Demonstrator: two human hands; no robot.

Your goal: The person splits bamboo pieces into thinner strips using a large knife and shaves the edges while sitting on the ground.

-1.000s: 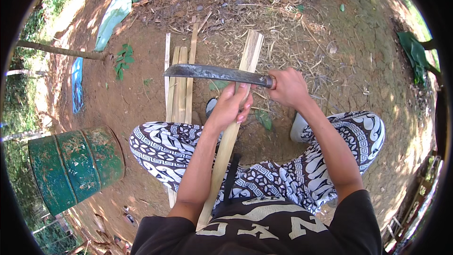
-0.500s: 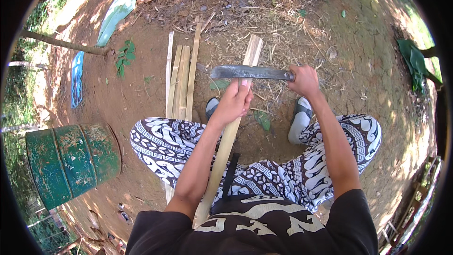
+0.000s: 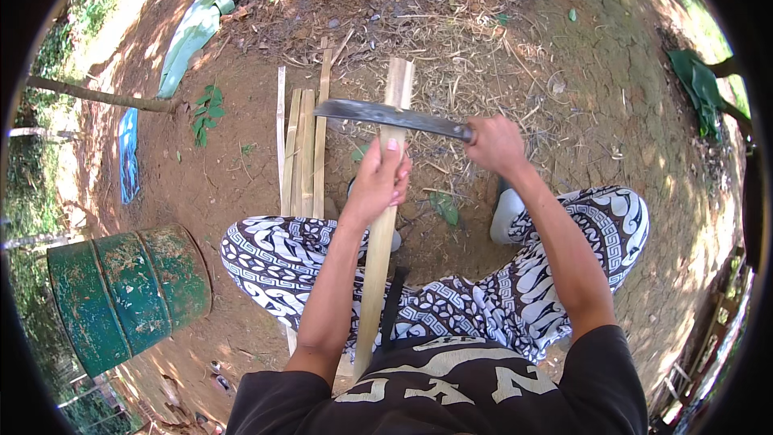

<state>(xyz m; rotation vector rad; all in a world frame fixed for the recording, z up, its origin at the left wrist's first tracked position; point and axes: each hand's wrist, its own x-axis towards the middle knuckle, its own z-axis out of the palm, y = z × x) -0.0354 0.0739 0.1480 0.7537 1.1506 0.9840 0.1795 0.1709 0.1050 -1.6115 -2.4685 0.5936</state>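
My left hand (image 3: 380, 176) is closed round a long, pale bamboo slat (image 3: 374, 262), with the thumb lying along its upper face. The slat runs from my lap out past my feet, its far end pointing away from me. My right hand (image 3: 495, 145) grips the dark handle of a machete (image 3: 386, 115). The grey blade lies across the slat just beyond my left thumb, its tip pointing left. How deep the edge sits in the slat I cannot tell.
Several cut bamboo strips (image 3: 308, 149) lie on the dirt beside my left knee. A rusty green drum (image 3: 129, 294) stands at the left, near a blue plastic piece (image 3: 129, 155) and a thin trunk (image 3: 101, 95). Shavings (image 3: 475, 56) litter the ground ahead; a banana leaf (image 3: 193, 32) lies far left.
Both hands, the slat and the machete have shifted left. The slat stands straighter in view, and the blade has tilted so its tip is higher than the handle.
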